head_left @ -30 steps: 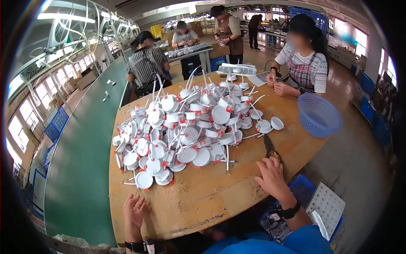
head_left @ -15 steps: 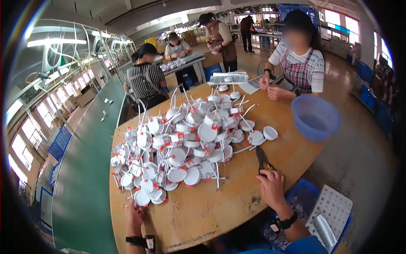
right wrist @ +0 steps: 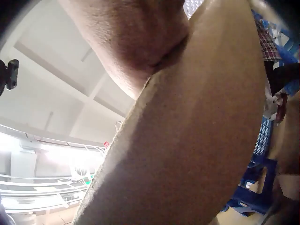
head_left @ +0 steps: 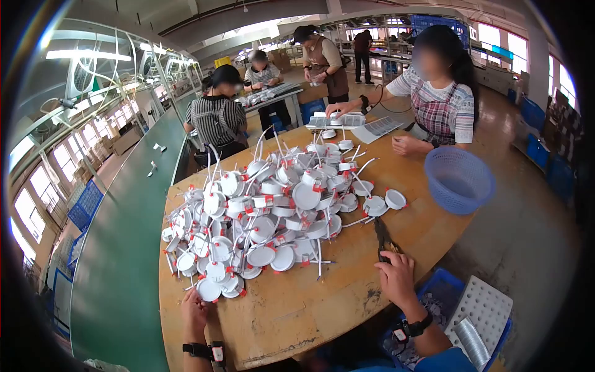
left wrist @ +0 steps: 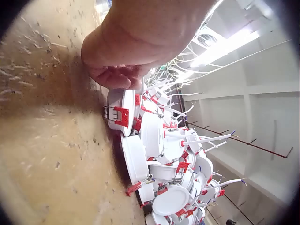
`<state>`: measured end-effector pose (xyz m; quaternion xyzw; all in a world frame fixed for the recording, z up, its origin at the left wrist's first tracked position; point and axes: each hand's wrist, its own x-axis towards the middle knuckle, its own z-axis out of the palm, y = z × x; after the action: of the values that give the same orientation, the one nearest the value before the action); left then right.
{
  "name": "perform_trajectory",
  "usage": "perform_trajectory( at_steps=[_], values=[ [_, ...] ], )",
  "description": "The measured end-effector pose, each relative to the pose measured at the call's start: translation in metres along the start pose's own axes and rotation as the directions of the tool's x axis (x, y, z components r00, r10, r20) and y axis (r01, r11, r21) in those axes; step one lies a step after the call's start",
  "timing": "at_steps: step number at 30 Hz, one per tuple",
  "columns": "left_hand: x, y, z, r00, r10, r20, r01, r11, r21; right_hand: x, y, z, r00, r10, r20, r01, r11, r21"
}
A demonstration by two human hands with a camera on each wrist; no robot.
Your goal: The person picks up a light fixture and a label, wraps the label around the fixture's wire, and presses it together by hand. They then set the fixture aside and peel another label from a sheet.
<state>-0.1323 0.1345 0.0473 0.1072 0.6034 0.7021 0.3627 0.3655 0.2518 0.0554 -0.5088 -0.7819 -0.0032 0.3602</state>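
One white downlight point(left wrist: 121, 112) at left fingers point(left wrist: 111, 77), dark pliers point(head_left: 381, 230) touching right fingers point(head_left: 395, 259).

From my remote station I see a round white light point(head_left: 209, 289) at the near edge of the heap, its smooth disc facing up. In the left wrist view, a red clip and a metal spring show on its side, close to the tabletop point(head_left: 297, 322). My left hand point(head_left: 194, 310) pinches its rim. The pliers point(head_left: 381, 232) lie on the tabletop to the right of the heap, their dark head pointing away from me, with my right hand point(head_left: 398, 278) over the partly hidden handles.
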Motion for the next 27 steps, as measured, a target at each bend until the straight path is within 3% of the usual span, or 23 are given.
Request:
perform_trajectory(
  at_steps=[4, 7, 10, 12, 17, 20, 23, 26, 27],
  values=[
    [-0.026, 0.009, 0.004, 0.999, 0.004, -0.050, -0.002, 1.000, 0.029, -0.001, -0.002, 0.001, 1.000, -0.007, -0.005, 0.007, 1.000, -0.005],
    [-0.048, 0.009, -0.004, 0.998, 0.065, 0.017, -0.065, 0.997, -0.037, -0.001, 0.001, 0.006, 1.000, -0.006, -0.026, 0.004, 0.999, -0.052],
    [-0.076, 0.006, -0.007, 0.977, 0.063, 0.205, -0.057, 0.998, -0.034, -0.008, 0.009, 0.018, 1.000, -0.007, -0.023, 0.007, 0.999, -0.032],
    [-0.091, 0.000, -0.011, 0.972, -0.002, 0.235, 0.001, 1.000, 0.003, -0.008, 0.010, 0.022, 1.000, -0.017, -0.027, 0.016, 0.999, -0.032],
    [-0.104, -0.005, -0.033, 0.964, -0.153, 0.218, 0.190, 0.969, -0.157, -0.009, 0.017, 0.029, 0.996, -0.087, 0.009, 0.088, 0.995, -0.043],
    [-0.080, -0.006, -0.045, 0.970, -0.234, 0.066, 0.242, 0.910, -0.336, -0.010, 0.017, 0.028, 0.997, -0.075, 0.029, 0.077, 0.992, -0.095],
    [-0.061, 0.005, -0.044, 0.995, -0.102, -0.019, 0.096, 0.973, -0.209, -0.010, 0.014, 0.028, 0.998, -0.048, 0.033, 0.051, 0.996, -0.075],
    [-0.043, 0.011, -0.037, 0.997, -0.049, 0.067, 0.051, 0.998, -0.025, -0.009, 0.011, 0.025, 0.998, -0.036, 0.049, 0.041, 0.994, -0.102],
    [-0.036, 0.005, -0.035, 0.993, 0.028, 0.112, -0.046, 0.986, 0.159, -0.008, 0.010, 0.023, 0.998, -0.025, 0.058, 0.032, 0.994, -0.109]
  ],
)
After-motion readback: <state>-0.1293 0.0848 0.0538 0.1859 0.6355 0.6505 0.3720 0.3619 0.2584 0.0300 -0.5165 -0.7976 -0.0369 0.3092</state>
